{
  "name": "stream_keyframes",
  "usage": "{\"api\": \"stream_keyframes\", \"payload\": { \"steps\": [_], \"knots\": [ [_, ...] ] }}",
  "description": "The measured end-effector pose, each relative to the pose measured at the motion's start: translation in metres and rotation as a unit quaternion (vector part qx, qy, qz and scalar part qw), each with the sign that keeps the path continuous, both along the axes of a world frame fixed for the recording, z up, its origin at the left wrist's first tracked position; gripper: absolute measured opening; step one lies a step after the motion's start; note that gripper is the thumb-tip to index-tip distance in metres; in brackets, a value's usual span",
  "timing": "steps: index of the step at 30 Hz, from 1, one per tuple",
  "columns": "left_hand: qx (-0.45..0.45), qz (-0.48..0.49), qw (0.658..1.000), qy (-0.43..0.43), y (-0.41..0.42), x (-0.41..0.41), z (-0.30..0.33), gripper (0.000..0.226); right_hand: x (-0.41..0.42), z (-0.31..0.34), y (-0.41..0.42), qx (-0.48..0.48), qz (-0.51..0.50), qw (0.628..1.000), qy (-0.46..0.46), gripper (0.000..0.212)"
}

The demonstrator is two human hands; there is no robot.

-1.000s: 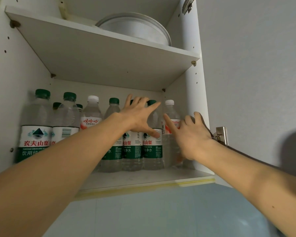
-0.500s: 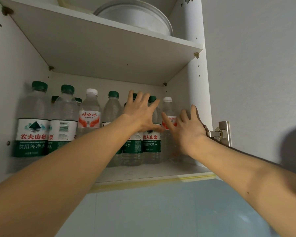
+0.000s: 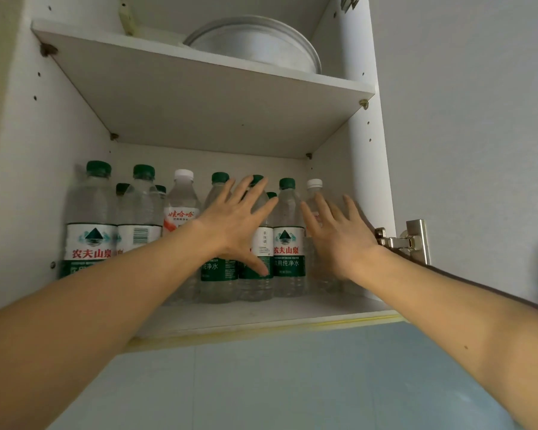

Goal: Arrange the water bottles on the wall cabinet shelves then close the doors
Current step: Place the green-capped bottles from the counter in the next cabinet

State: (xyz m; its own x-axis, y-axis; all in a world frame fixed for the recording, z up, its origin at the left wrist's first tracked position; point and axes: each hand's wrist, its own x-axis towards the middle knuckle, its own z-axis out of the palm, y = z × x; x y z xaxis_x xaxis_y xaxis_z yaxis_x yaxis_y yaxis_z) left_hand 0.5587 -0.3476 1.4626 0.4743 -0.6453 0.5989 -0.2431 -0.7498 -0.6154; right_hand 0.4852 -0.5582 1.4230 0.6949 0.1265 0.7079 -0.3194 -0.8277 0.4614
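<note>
Two bare arms reaching up, left hand (image 3: 235,225) and right hand (image 3: 339,240) with fingers splayed, released, before upright water bottles (image 3: 288,243)

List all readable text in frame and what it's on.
"农夫山泉": label of the leftmost green-capped clear plastic bottle.
"农夫山泉", "用纯净水": label of the green-capped bottle between the hands.
"娃哈哈": red-and-white label of the white-capped bottle.
Barcode digits and small print: too small to read.

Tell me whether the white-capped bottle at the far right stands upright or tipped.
Upright: the white-capped bottle has its cap on top, beside its green-capped neighbour; right hand covers its lower part.
</note>
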Motion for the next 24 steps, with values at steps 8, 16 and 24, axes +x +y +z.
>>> {"api": "stream_keyframes", "payload": {
  "steps": [8,16,24],
  "knots": [
    [-0.001,0.026,0.999,-0.021,-0.005,-0.002,-0.004,0.143,0.005,-0.001,0.003,0.005,0.019,1.000,-0.005,0.119],
    [0.010,0.016,0.997,-0.071,0.008,-0.005,-0.015,0.134,-0.004,-0.007,0.007,0.015,0.039,0.999,-0.011,0.118],
    [-0.130,-0.161,0.978,-0.031,0.036,-0.052,-0.027,0.090,-0.067,-0.029,0.033,0.120,0.189,0.969,-0.102,0.076]
  ]
}}
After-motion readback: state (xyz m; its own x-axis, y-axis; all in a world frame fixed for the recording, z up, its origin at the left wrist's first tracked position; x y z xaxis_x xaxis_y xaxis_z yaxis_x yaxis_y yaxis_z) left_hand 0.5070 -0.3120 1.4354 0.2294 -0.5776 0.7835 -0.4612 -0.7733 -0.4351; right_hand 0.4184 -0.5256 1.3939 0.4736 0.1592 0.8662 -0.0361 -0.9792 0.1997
